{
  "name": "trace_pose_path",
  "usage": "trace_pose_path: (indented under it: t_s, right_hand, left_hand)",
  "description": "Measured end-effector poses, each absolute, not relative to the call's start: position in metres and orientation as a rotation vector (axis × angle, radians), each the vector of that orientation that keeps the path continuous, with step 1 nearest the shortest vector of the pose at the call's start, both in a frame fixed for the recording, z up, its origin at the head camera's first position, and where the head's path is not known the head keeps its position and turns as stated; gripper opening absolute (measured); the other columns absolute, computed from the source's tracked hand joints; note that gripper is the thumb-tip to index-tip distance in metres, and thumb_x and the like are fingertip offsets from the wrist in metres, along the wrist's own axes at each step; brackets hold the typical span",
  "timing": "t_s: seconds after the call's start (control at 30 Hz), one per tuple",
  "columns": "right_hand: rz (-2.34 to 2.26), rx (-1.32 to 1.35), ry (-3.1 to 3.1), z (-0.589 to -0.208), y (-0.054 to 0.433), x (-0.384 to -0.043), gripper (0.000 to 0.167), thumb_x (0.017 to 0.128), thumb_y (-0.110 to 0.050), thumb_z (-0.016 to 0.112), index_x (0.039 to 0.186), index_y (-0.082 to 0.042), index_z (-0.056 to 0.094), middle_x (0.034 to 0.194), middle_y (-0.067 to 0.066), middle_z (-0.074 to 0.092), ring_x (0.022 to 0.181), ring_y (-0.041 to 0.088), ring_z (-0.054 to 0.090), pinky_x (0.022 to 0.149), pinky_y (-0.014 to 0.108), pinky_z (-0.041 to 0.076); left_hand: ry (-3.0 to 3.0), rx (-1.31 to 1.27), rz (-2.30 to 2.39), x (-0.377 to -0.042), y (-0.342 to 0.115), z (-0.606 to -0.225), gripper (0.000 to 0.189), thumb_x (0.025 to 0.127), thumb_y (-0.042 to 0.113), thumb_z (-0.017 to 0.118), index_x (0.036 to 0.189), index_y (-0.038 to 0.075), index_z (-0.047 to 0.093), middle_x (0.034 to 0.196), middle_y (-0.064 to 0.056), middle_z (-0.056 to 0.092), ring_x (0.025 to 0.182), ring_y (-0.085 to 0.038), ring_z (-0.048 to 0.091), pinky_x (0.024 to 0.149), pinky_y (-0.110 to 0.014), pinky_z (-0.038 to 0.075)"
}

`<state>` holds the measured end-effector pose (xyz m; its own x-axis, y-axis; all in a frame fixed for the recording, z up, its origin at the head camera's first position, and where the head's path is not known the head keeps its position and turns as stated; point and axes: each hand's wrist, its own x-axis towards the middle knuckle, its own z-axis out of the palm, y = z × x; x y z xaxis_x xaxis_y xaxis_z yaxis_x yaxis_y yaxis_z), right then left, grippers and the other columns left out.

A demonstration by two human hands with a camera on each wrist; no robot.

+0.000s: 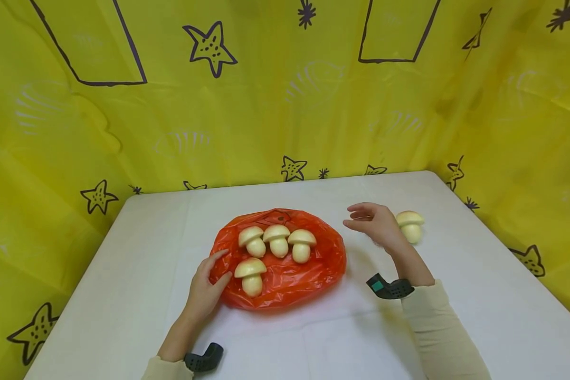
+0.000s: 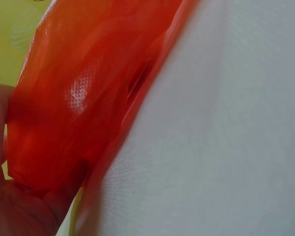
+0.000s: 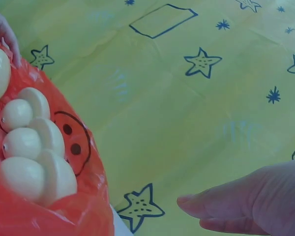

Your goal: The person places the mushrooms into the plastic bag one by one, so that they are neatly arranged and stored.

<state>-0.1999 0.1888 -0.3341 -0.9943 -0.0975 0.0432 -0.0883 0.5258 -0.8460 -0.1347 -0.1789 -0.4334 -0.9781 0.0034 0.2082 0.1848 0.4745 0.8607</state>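
Observation:
A red plastic bag lies spread on the table with several pale toy mushrooms in it. Most of these line up at the back, while another sits nearer the left hand. My left hand holds the bag's left edge, fingers and thumb around the rim; red film spans between them in the left wrist view. To the right of the bag, my right hand is raised over the table with loosely bent fingers and nothing in them. Another toy mushroom stands just beyond that wrist, partly hidden by it.
The white table has yellow patterned cloth hanging behind it and along both sides. A dark band with a camera is worn on each wrist, the right one showing a green patch.

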Motion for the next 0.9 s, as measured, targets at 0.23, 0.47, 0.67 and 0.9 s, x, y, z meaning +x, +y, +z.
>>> trace_pose_path:
  t_s: [0.23, 0.47, 0.67, 0.9]
  right_hand:
    - [-1.462, -0.119, 2.775, -0.331, 0.2, -0.198, 0.046, 0.084, -0.023, 0.067, 0.12, 0.003, 0.055, 0.115, 0.025, 0.056, 0.103, 0.036, 0.054, 0.08, 0.038, 0.05]
    - [-1.456, -0.059, 2.761, -0.332, 0.216, -0.196, 0.051, 0.085, -0.026, 0.065, 0.123, 0.005, 0.051, 0.117, 0.026, 0.054, 0.105, 0.036, 0.051, 0.083, 0.038, 0.048]
    - [-1.462, -0.019, 2.746, -0.335, 0.231, -0.196, 0.055, 0.086, -0.028, 0.063, 0.126, 0.006, 0.047, 0.118, 0.027, 0.053, 0.106, 0.037, 0.051, 0.081, 0.033, 0.05]
    - [-1.457, -0.002, 2.765, -0.34, 0.242, -0.198, 0.055, 0.086, -0.027, 0.064, 0.125, 0.009, 0.048, 0.117, 0.029, 0.052, 0.103, 0.037, 0.053, 0.078, 0.03, 0.051]
  left_hand:
    - [-2.537, -0.172, -1.523, -0.134, -0.179, -0.435, 0.044, 0.086, 0.007, 0.059, 0.129, 0.009, 0.048, 0.127, -0.019, 0.043, 0.117, -0.036, 0.04, 0.094, -0.056, 0.035]
    - [-2.533, -0.167, -1.529, -0.133, -0.179, -0.434, 0.044, 0.087, 0.007, 0.059, 0.129, 0.009, 0.049, 0.127, -0.019, 0.043, 0.118, -0.036, 0.04, 0.094, -0.056, 0.035]
    - [-2.528, -0.173, -1.545, -0.133, -0.178, -0.433, 0.043, 0.087, 0.007, 0.058, 0.129, 0.009, 0.048, 0.127, -0.019, 0.043, 0.118, -0.035, 0.039, 0.095, -0.056, 0.035]
    - [-2.539, -0.156, -1.54, -0.133, -0.178, -0.432, 0.043, 0.087, 0.008, 0.058, 0.129, 0.01, 0.048, 0.128, -0.018, 0.043, 0.118, -0.034, 0.039, 0.095, -0.055, 0.036]
